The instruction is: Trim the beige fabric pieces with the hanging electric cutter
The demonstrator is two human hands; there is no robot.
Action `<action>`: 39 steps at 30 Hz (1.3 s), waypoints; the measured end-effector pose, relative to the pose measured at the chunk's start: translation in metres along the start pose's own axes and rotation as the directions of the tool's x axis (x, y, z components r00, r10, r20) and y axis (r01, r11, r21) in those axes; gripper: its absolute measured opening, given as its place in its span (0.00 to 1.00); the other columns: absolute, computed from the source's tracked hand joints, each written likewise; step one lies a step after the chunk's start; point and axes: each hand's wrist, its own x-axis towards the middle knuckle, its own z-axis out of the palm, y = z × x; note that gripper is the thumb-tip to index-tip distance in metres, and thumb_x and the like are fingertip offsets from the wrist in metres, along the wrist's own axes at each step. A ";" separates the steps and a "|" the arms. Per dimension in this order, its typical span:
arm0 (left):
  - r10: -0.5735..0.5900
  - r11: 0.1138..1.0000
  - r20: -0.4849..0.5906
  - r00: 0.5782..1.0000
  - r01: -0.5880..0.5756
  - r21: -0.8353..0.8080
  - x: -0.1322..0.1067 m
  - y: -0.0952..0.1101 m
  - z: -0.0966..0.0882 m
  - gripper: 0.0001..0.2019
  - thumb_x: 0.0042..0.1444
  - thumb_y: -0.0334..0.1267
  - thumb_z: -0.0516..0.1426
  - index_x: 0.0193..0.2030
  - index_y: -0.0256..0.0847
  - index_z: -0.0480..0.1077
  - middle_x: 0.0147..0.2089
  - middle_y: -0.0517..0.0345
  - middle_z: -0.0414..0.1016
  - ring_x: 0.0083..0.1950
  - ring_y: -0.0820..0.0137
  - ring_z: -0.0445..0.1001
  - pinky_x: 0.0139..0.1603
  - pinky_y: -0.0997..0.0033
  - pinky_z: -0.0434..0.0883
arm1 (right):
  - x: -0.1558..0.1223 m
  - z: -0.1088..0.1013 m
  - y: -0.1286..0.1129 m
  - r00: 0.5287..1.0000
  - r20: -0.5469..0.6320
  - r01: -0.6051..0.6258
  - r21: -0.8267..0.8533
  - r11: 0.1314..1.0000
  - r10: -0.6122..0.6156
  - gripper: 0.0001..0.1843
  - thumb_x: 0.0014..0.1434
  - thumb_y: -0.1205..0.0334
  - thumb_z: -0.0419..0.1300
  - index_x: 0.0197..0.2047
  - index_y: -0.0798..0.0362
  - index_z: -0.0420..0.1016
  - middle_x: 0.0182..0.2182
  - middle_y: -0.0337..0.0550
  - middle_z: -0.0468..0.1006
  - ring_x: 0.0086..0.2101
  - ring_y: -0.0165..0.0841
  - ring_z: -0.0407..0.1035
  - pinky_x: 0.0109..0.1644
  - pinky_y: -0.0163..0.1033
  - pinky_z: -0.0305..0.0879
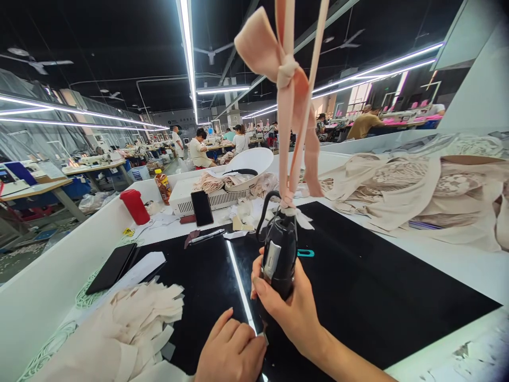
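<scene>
My right hand [284,307] is wrapped round a black handheld power tool [281,239] with a silver plate on its side. The tool stands upright and hangs by its top from knotted pink fabric strips [287,122]; a black cable loops out beside it. Its lower end is hidden behind my hands. My left hand [233,347] is low on the glossy black board [358,286], just left of the tool's lower end, with its fingers curled together. A small pale bit shows at those fingertips, too little to name. To its left lies a pile of cream fabric pieces [131,323].
Along the back are a red lidded cup [135,206], a bottle [162,185], a phone [202,208] and a white vented box [183,200]. Cream fabric [382,185] is heaped at right. A black case [111,268] lies at left. People sit at sewing tables beyond.
</scene>
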 end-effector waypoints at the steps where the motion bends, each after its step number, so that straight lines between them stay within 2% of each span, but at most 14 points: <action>1: -0.003 1.000 0.007 1.000 0.003 -0.009 0.000 0.000 -0.001 0.16 0.75 0.32 0.48 0.37 0.45 0.73 0.28 0.68 0.74 0.27 0.74 0.75 0.52 0.69 0.77 | 0.000 0.000 -0.001 1.000 -0.004 -0.003 0.008 1.000 0.003 0.11 0.61 0.59 0.66 0.39 0.47 0.66 0.28 0.35 0.75 0.22 0.30 0.70 0.27 0.37 0.71; 6: -0.020 0.999 0.029 0.999 0.021 -0.042 -0.003 0.000 0.000 0.18 0.76 0.33 0.47 0.36 0.46 0.73 0.29 0.68 0.74 0.28 0.75 0.77 0.54 0.70 0.77 | -0.005 -0.003 -0.002 1.000 -0.018 -0.018 0.055 0.998 0.019 0.12 0.60 0.59 0.68 0.43 0.47 0.69 0.28 0.35 0.76 0.23 0.30 0.70 0.28 0.37 0.73; 11: -0.029 0.998 -0.028 0.999 0.027 -0.048 -0.002 0.000 0.000 0.20 0.77 0.35 0.45 0.36 0.46 0.73 0.28 0.69 0.74 0.26 0.75 0.76 0.53 0.69 0.77 | -0.009 -0.004 -0.001 1.000 0.012 -0.008 0.068 0.998 0.007 0.12 0.60 0.61 0.69 0.42 0.47 0.69 0.28 0.35 0.76 0.23 0.30 0.70 0.29 0.36 0.74; 18: -0.050 0.995 0.081 0.995 0.057 -0.082 -0.013 -0.001 0.003 0.18 0.78 0.37 0.45 0.41 0.48 0.75 0.32 0.68 0.75 0.31 0.73 0.77 0.57 0.65 0.75 | -0.009 -0.003 -0.004 1.000 -0.010 -0.009 0.006 1.000 0.009 0.10 0.62 0.59 0.66 0.41 0.48 0.69 0.28 0.36 0.76 0.22 0.31 0.70 0.27 0.37 0.74; 20: -0.054 0.994 0.048 0.997 0.058 -0.095 -0.014 0.001 0.006 0.20 0.78 0.38 0.44 0.40 0.48 0.75 0.31 0.67 0.75 0.30 0.74 0.76 0.57 0.66 0.75 | -0.007 -0.004 -0.007 1.000 -0.018 -0.004 0.023 1.000 0.004 0.11 0.60 0.60 0.68 0.42 0.47 0.69 0.28 0.35 0.76 0.22 0.30 0.70 0.28 0.36 0.74; 22: -0.064 0.993 -0.039 0.997 0.060 -0.100 -0.013 0.002 0.008 0.23 0.79 0.38 0.41 0.37 0.47 0.74 0.29 0.67 0.73 0.28 0.74 0.74 0.55 0.67 0.76 | -0.006 -0.004 -0.008 0.999 -0.033 0.000 0.048 0.999 0.001 0.13 0.59 0.61 0.69 0.43 0.47 0.69 0.28 0.34 0.77 0.22 0.29 0.71 0.29 0.35 0.74; 24: -0.059 0.994 -0.060 0.996 0.054 -0.090 -0.009 0.002 0.005 0.24 0.79 0.38 0.41 0.37 0.46 0.74 0.28 0.66 0.73 0.27 0.74 0.74 0.53 0.67 0.77 | -0.004 -0.004 -0.008 0.999 -0.039 -0.010 0.070 0.998 0.013 0.14 0.59 0.61 0.69 0.44 0.46 0.69 0.28 0.34 0.77 0.23 0.29 0.71 0.29 0.35 0.73; 28: 0.008 0.997 0.043 0.999 -0.005 -0.076 -0.006 0.000 -0.005 0.19 0.77 0.35 0.44 0.43 0.45 0.75 0.32 0.65 0.76 0.30 0.73 0.78 0.52 0.67 0.80 | -0.005 -0.003 -0.002 0.999 -0.010 -0.037 0.076 0.996 0.038 0.14 0.60 0.60 0.69 0.44 0.46 0.69 0.29 0.34 0.77 0.23 0.29 0.70 0.29 0.35 0.73; 33: -0.011 0.998 0.052 0.999 0.014 -0.059 -0.012 0.003 -0.012 0.19 0.77 0.35 0.44 0.43 0.46 0.75 0.33 0.65 0.77 0.30 0.73 0.80 0.51 0.66 0.81 | -0.009 -0.004 0.003 1.000 0.000 -0.022 0.030 0.999 0.022 0.12 0.62 0.60 0.68 0.45 0.46 0.70 0.30 0.34 0.77 0.25 0.30 0.71 0.32 0.36 0.74; 39: -0.024 0.999 0.077 0.997 0.027 -0.040 -0.020 0.005 -0.027 0.19 0.77 0.34 0.44 0.42 0.45 0.75 0.31 0.66 0.76 0.29 0.76 0.79 0.52 0.71 0.80 | -0.009 -0.009 0.000 1.000 -0.008 -0.005 0.024 1.000 0.005 0.13 0.62 0.63 0.69 0.47 0.46 0.70 0.30 0.34 0.78 0.25 0.29 0.72 0.33 0.35 0.76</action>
